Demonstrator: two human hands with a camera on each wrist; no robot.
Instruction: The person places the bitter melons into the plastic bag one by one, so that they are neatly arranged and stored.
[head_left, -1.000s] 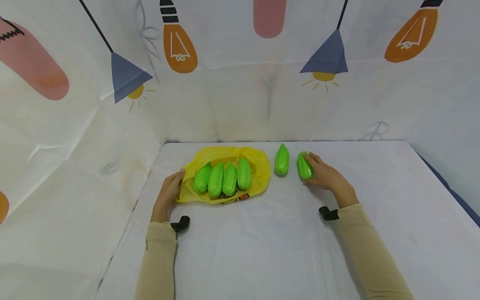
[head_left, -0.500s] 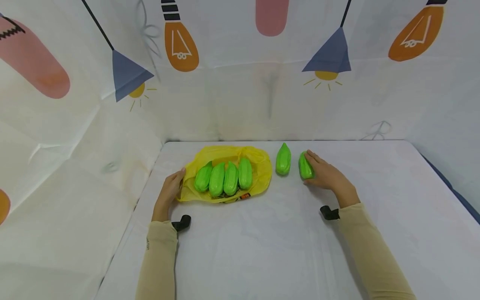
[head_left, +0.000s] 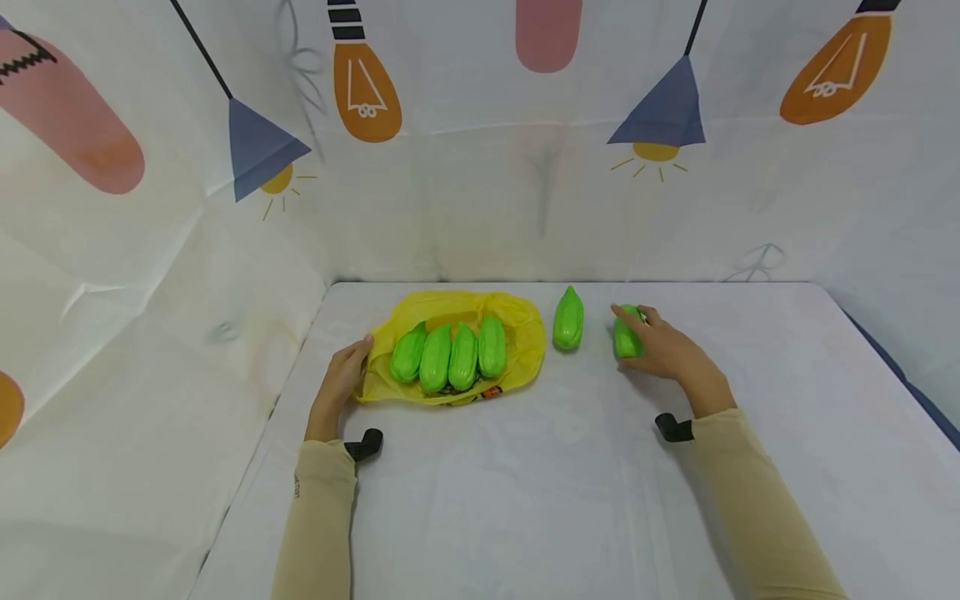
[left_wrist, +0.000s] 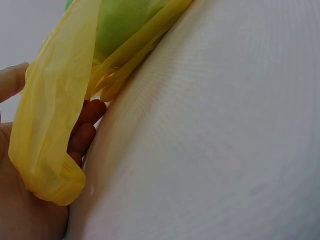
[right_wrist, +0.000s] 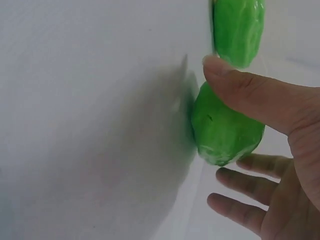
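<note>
On the right of the bench [head_left: 510, 492], the right hand [head_left: 667, 350] has its fingers spread loosely about a ridged green gourd [head_left: 626, 340], thumb across it; with no firm grip apparent, the gourd could roll away or knock the second gourd [head_left: 568, 319] to its left. The left hand [head_left: 341, 375] curls about the left edge of a yellow plastic bag [head_left: 527, 337]; a tug there might spill the four gourds [head_left: 463, 357] inside. Only the left wrist view shows fingertips [left_wrist: 93, 112] tucked behind the plastic.

Green vegetables [head_left: 568, 319]; yellow bag [head_left: 527, 342]; beige sleeves [head_left: 759, 500]; white backdrop [head_left: 480, 208], blue lamps [head_left: 663, 108], orange bulbs [head_left: 367, 93]
</note>
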